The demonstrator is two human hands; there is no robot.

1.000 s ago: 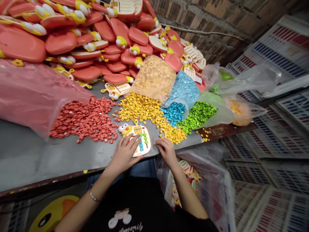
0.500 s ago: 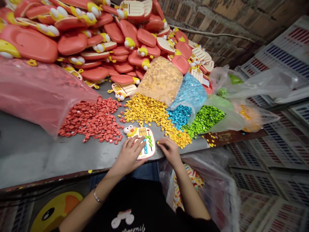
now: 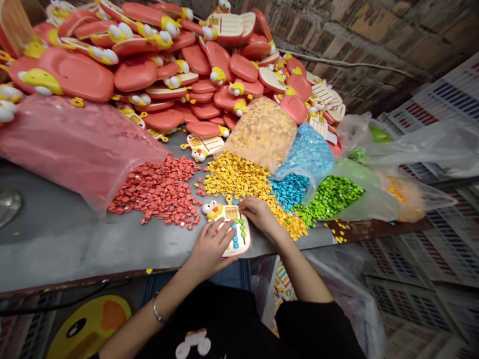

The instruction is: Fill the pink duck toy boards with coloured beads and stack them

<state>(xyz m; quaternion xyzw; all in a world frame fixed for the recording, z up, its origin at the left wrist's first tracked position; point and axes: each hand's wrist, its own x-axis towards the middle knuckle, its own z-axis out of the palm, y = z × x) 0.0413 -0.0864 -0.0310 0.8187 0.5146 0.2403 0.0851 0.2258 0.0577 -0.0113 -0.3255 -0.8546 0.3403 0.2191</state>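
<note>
A cream toy board (image 3: 245, 247) with a red rim and a yellow duck-like head with bulging white eyes lies near the table's front edge. Green pieces (image 3: 243, 228) and blue pieces (image 3: 235, 239) sit along its slots. My left hand (image 3: 211, 248) rests over the board's left part, fingers spread flat and thumb by the near edge, covering some of the face. At the upper right corner my right hand (image 3: 259, 213) touches the board with thumb and fingers pinched together. Whatever lies between those fingertips is hidden.
Loose red pieces (image 3: 160, 192), yellow pieces (image 3: 237, 174), blue pieces (image 3: 290, 189) and green pieces (image 3: 333, 199) spill from plastic bags behind the board. Red-backed toy boards (image 3: 209, 75) are heaped at the back against a brick wall (image 3: 359, 35). Patterned crates (image 3: 430, 279) stand at right.
My right hand, which had a small yellow piece at its fingertips beside the board, has moved up and left onto the board's upper corner. My left hand stays on the board. The view has shifted left.
</note>
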